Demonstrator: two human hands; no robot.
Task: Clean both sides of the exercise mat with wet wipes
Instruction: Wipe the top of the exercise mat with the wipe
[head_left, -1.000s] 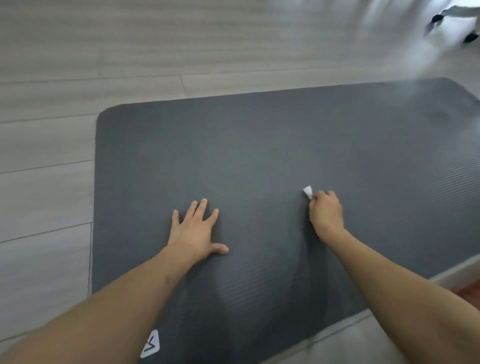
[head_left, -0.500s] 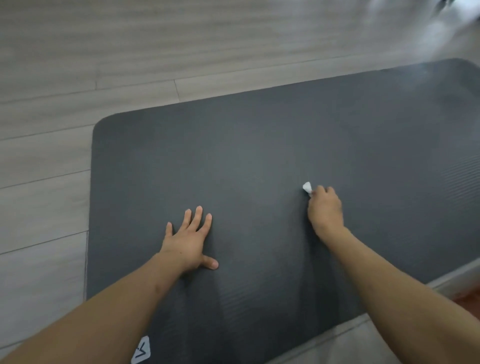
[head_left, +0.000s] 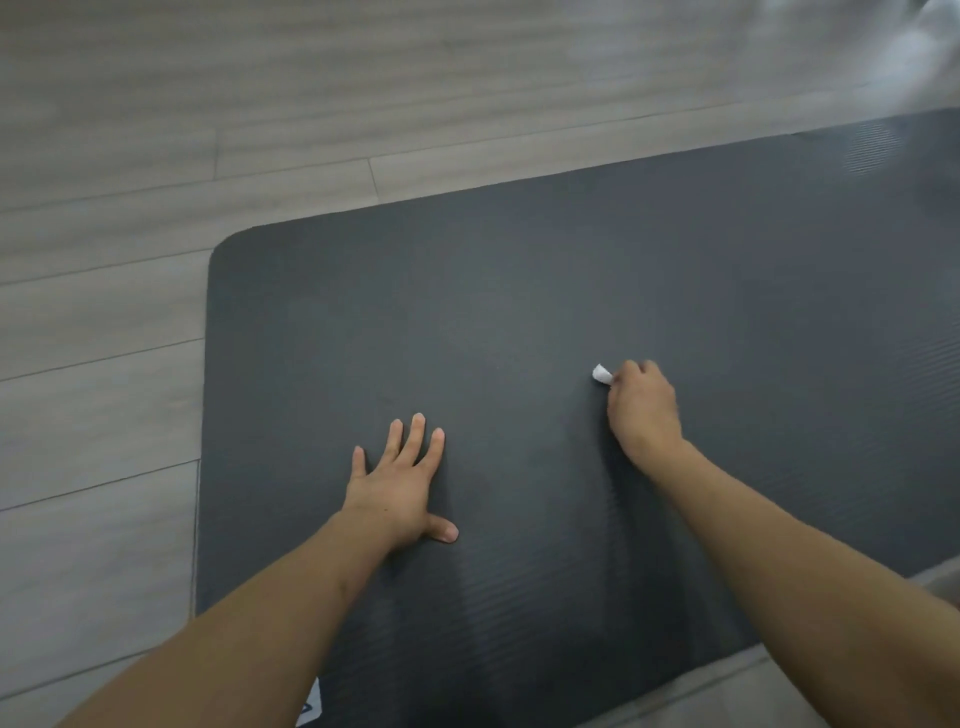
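A dark grey ribbed exercise mat (head_left: 519, 312) lies flat on the floor and fills most of the view. My left hand (head_left: 400, 483) presses flat on the mat with fingers spread. To its right, my right hand (head_left: 644, 410) is curled around a small white wet wipe (head_left: 601, 374), holding it against the mat; only a corner of the wipe sticks out past the fingers. A white logo tag (head_left: 310, 707) shows at the mat's near edge beside my left forearm.
Light grey wood-plank floor (head_left: 104, 364) surrounds the mat on the left and far side. The mat's rounded far-left corner (head_left: 221, 249) is in view. A pale strip of floor shows at the lower right.
The view has shifted, so the mat sits lower and further right in frame. My left hand has slid slightly back on the mat. My right hand with the wipe has barely moved.
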